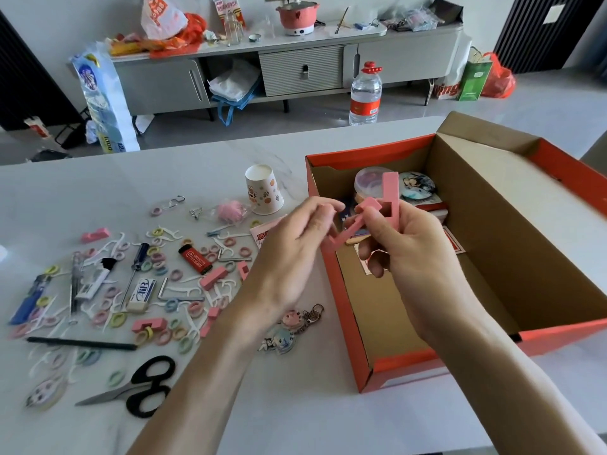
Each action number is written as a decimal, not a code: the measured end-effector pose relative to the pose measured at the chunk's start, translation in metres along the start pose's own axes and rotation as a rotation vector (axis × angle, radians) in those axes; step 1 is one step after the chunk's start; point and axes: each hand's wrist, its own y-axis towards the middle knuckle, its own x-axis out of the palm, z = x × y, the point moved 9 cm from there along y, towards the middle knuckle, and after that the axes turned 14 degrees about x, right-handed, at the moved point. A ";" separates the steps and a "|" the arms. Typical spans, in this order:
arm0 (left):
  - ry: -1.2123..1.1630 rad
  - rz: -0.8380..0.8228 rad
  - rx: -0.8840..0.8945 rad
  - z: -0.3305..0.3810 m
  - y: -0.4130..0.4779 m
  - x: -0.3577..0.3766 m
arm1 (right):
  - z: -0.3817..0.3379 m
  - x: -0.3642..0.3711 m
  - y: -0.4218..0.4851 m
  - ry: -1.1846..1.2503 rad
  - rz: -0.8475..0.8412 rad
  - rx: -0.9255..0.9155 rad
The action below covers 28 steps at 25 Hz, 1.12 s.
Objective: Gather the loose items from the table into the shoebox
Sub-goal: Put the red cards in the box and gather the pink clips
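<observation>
An open orange shoebox stands on the right of the white table, with a round clear case, a round badge and some flat packets at its far end. Both hands hover over the box's left wall. My right hand grips pink foam pieces, one standing upright between its fingers. My left hand pinches the near end of a slanted pink foam piece. Loose items lie to the left: more pink blocks, pastel hair rings, floss picks, a red lighter, an eraser, scissors.
A paper cup stands upside down beside the box's far left corner. Keychains lie by the box's near left wall. A black pen, a screwdriver and a blue lighter lie at the left. A sideboard and a water bottle stand beyond the table.
</observation>
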 end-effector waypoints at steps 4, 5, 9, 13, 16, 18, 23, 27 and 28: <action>-0.232 0.121 -0.073 -0.005 0.000 -0.004 | -0.002 0.015 -0.003 -0.247 0.011 -0.087; -0.315 0.142 -0.093 -0.006 0.000 -0.004 | -0.002 0.016 -0.004 -0.258 0.020 -0.105; -0.420 0.143 -0.126 -0.003 0.002 -0.007 | -0.010 0.008 -0.007 -0.151 0.070 -0.162; -0.328 0.149 -0.092 0.002 0.001 -0.009 | -0.016 0.004 -0.010 -0.095 0.095 -0.201; -0.316 0.182 -0.075 0.005 0.001 -0.012 | -0.015 0.005 -0.010 -0.174 0.112 -0.194; -0.315 0.192 -0.064 0.006 0.001 -0.012 | -0.015 0.005 -0.011 -0.219 0.125 -0.201; -0.283 0.277 -0.056 0.005 -0.002 -0.013 | -0.018 0.005 -0.014 -0.294 0.168 -0.259; -0.423 0.440 -0.150 -0.011 -0.005 -0.029 | -0.019 0.001 -0.010 -0.326 0.145 -0.257; -0.502 0.466 -0.190 -0.017 -0.005 -0.031 | -0.016 0.001 -0.008 -0.284 0.089 -0.217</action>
